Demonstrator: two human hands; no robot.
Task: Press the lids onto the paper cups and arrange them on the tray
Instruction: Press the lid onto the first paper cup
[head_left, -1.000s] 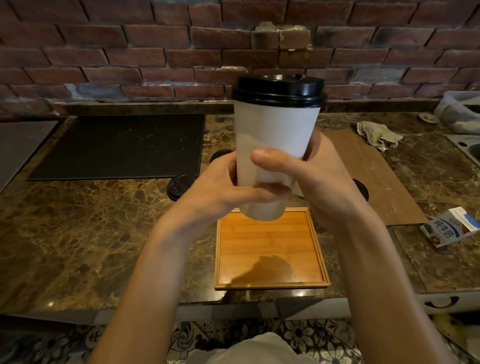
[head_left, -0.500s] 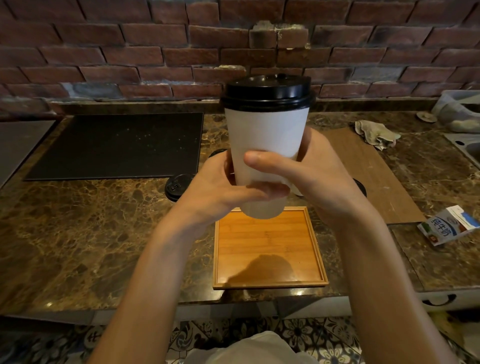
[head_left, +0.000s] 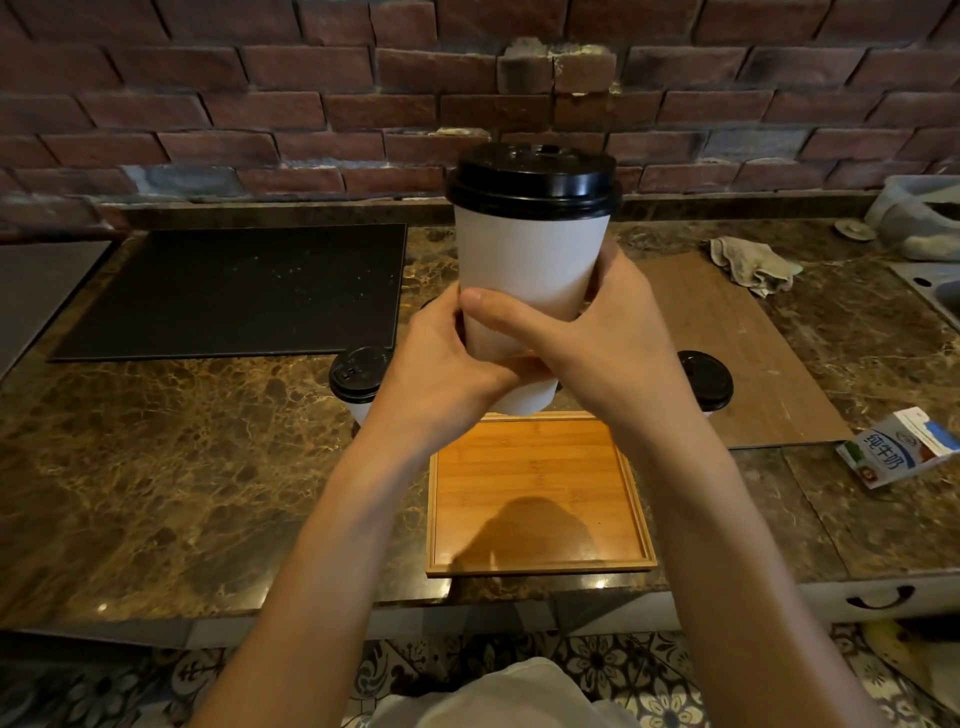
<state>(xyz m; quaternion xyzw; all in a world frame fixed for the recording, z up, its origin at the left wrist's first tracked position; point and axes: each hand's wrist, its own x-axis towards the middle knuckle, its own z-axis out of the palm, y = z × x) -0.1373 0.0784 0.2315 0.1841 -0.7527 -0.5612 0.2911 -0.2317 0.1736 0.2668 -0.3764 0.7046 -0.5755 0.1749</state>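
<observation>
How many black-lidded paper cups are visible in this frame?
3: one held cup in both hands above the tray, one left cup behind the left wrist, one right cup behind the right hand. More may be hidden.

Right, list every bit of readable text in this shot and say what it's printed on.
"纯牛奶": large blue characters on the white milk carton lying at the right of the counter.
Small round logo and red patch on that carton: too small to read.
Embossed marks on the black lid of the cup left of the hands: not legible.
The held cup, its lid and the tray carry no text.
</observation>
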